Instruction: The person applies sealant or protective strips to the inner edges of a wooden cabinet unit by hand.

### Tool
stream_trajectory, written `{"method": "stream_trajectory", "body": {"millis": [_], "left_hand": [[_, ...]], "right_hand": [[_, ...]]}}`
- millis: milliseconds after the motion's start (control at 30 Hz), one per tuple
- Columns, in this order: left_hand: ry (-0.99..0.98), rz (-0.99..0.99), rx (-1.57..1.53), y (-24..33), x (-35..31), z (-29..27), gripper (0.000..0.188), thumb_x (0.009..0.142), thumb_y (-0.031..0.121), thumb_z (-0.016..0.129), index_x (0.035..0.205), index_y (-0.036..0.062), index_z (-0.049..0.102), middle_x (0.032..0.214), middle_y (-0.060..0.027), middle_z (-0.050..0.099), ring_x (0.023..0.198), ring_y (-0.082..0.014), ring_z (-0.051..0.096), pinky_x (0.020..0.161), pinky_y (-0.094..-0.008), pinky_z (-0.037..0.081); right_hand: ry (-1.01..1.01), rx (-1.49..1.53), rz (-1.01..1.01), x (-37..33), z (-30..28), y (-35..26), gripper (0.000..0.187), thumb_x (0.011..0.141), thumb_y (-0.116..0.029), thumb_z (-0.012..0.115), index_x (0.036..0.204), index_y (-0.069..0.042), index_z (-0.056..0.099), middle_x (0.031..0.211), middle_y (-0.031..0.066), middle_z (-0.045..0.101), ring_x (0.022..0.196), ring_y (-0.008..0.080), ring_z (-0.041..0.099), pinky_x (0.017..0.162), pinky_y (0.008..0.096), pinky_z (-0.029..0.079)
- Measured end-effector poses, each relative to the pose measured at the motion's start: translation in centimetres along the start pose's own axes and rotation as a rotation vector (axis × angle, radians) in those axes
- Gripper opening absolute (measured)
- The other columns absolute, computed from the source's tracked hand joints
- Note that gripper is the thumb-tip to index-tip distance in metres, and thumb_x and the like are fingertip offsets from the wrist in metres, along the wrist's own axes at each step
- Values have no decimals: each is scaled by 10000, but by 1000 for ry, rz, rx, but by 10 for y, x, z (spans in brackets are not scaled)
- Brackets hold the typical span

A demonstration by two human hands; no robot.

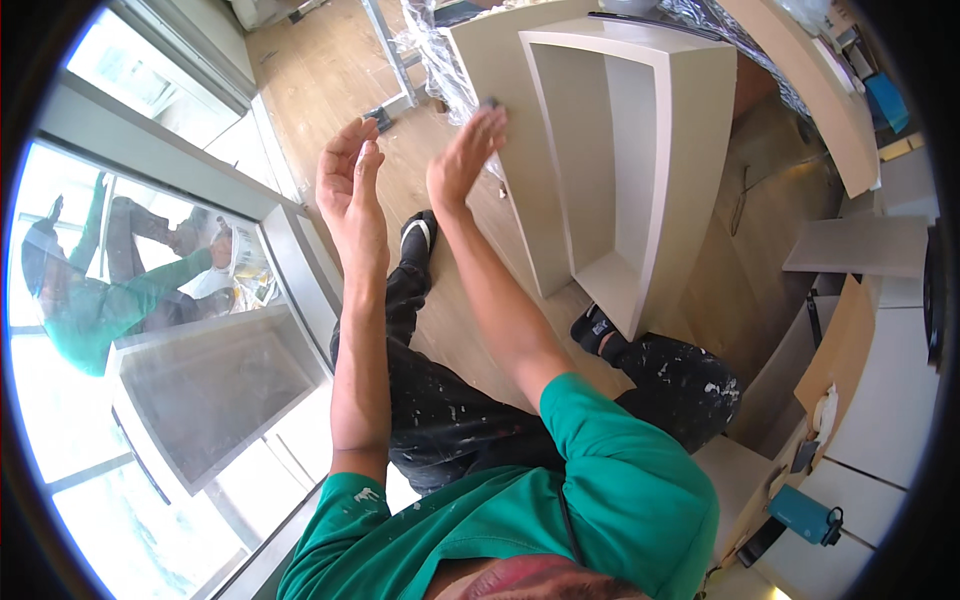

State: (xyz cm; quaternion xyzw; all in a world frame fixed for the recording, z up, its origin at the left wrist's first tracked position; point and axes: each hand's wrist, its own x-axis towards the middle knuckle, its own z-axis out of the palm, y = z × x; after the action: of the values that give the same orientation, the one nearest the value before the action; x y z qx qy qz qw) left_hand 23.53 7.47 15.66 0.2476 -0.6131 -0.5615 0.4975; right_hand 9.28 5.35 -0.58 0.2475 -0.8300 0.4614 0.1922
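Looking down, we've got both arms up over the wooden floor [330, 70]. Our right hand [465, 155] is flat and open, fingertips touching the side panel of the tall cream-white open-fronted cabinet [690, 130] up at about 1 o'clock. A small dark thing sits right at the fingertips, can't really tell what it is. Our left hand [350, 190] is open too, fingers spread, holding nothing, just beside the right at 11 o'clock and clear of the cabinet. Crinkled clear plastic wrap [435, 50] hangs by the cabinet's top corner at 12. Glass window [200, 380] at 8 o'clock reflects us.
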Motion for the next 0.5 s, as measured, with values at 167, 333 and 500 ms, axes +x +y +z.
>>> {"method": "stream_trajectory", "body": {"millis": [167, 333, 500], "left_hand": [[58, 0, -63, 1, 4, -2, 315, 1013, 119, 595, 1290, -30, 581, 1276, -145, 662, 1215, -212, 609, 996, -349, 480], [93, 2, -31, 7, 6, -13, 325, 1016, 149, 602, 1287, -29, 583, 1276, -157, 664, 1213, -211, 610, 1001, -353, 480], [86, 6, -43, 8, 7, -11, 327, 1016, 151, 603, 1292, -23, 583, 1271, -158, 668, 1210, -209, 612, 997, -350, 482]], "right_hand": [[95, -15, -198, 100, 16, -67, 744, 850, 42, 497, 1532, 132, 213, 1613, 343, 200, 1544, 446, 116, 1226, 628, 67], [-2, 21, -170, 31, 4, -25, 750, 845, 69, 484, 1545, 101, 215, 1628, 308, 205, 1544, 442, 127, 1210, 650, 78], [-57, -67, 104, -75, -21, 54, 802, 824, 64, 486, 1556, 125, 162, 1620, 358, 159, 1541, 484, 83, 1215, 636, 32]]}}
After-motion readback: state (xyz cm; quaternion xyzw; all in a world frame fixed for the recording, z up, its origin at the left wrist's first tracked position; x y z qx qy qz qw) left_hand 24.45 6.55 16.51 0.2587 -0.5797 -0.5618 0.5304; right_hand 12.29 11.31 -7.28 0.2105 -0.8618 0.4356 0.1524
